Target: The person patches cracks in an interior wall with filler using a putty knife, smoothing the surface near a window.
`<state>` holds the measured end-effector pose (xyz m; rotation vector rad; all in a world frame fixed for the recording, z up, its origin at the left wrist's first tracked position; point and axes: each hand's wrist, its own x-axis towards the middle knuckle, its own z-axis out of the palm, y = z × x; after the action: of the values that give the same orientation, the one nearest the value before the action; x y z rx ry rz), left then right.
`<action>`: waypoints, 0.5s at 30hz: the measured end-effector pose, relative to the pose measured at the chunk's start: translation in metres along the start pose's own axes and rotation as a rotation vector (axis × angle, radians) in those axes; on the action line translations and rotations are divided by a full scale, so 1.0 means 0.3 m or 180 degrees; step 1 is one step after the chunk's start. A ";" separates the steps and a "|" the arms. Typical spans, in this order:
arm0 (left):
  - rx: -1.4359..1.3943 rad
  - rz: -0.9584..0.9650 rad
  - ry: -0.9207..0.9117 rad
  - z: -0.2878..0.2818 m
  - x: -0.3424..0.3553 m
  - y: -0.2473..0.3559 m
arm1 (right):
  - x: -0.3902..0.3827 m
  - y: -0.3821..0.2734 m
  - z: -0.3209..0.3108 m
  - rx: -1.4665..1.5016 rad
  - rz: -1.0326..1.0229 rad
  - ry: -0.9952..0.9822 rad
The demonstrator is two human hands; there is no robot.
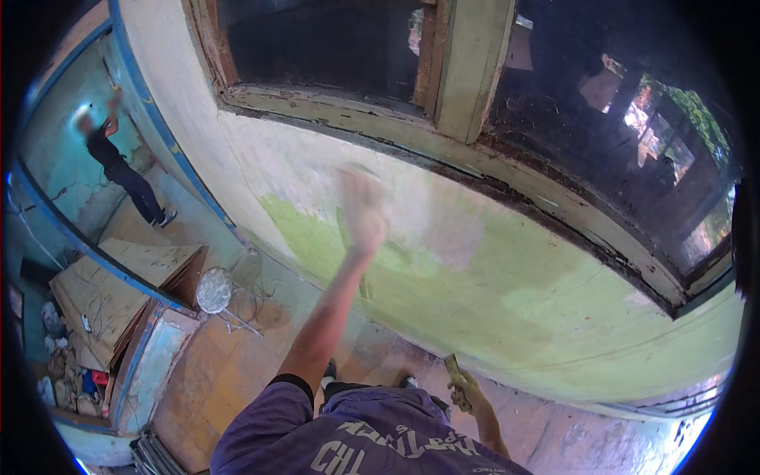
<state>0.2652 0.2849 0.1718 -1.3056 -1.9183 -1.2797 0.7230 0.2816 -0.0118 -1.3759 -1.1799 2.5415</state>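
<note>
My left hand is raised against the wall below the window, smeared by motion. A pale edge shows at its fingertips, too blurred to tell whether it is a held thing. Around it the wall is patchy, whitish above and light green below. Lower down at my right side, my right hand is closed around a small flat greenish-brown piece, which sticks up past the fingers. Its exact kind does not show.
Above the wall runs a worn wooden window frame with dark panes. A round-topped stool stands on the floor at left, near a wooden board and a heap of clutter. Beyond a blue-edged opening, another person stands with raised arms.
</note>
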 end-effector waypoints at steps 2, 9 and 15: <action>-0.1142 -0.0841 0.1932 -0.093 0.147 -0.087 | -0.010 0.001 -0.033 -0.0246 -0.0030 0.0097; -0.2134 -0.0030 0.2113 0.189 0.057 0.401 | -0.058 -0.133 0.008 -0.0293 -0.0371 -0.0258; -0.0590 0.1283 -0.0718 0.123 -0.108 0.083 | -0.238 -0.426 0.180 -0.1034 -0.1657 -0.0250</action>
<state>0.3051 0.3061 0.1404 -1.8875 -1.5858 -1.1597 0.6872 0.3152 0.1363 -0.8501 -1.7502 2.1162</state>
